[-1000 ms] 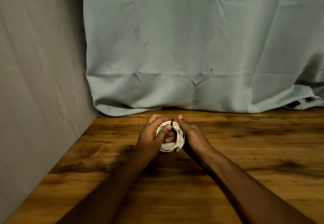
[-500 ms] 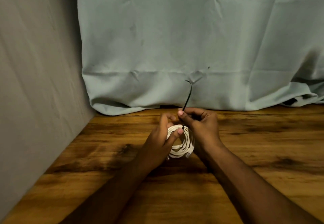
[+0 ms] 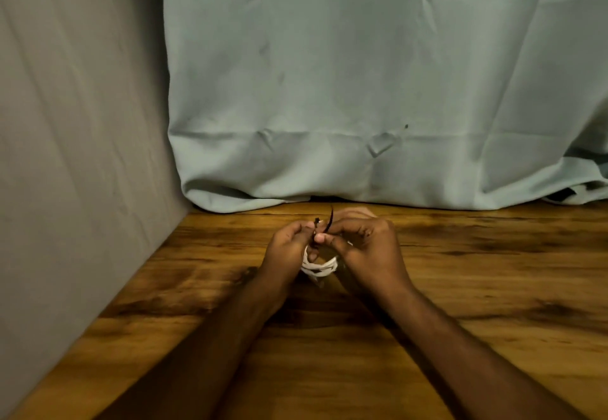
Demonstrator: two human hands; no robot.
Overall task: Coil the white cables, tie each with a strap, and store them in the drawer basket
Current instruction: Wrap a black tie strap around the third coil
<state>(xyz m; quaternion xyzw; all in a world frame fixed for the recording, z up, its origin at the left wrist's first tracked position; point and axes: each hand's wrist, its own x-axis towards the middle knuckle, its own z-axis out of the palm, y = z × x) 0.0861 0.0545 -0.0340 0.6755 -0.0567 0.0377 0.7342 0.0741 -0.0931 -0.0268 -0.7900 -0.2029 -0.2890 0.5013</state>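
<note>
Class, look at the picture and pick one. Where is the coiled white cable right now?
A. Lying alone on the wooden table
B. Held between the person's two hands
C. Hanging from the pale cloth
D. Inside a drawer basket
B: the white cable coil sits between the left hand and right hand, whose fingertips pinch the black strap above it.

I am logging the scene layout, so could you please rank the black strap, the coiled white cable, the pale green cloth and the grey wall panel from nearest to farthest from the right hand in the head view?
1. black strap, pinched by the right hand.
2. coiled white cable, just below, between both hands.
3. pale green cloth, hanging behind.
4. grey wall panel, far left.
</note>
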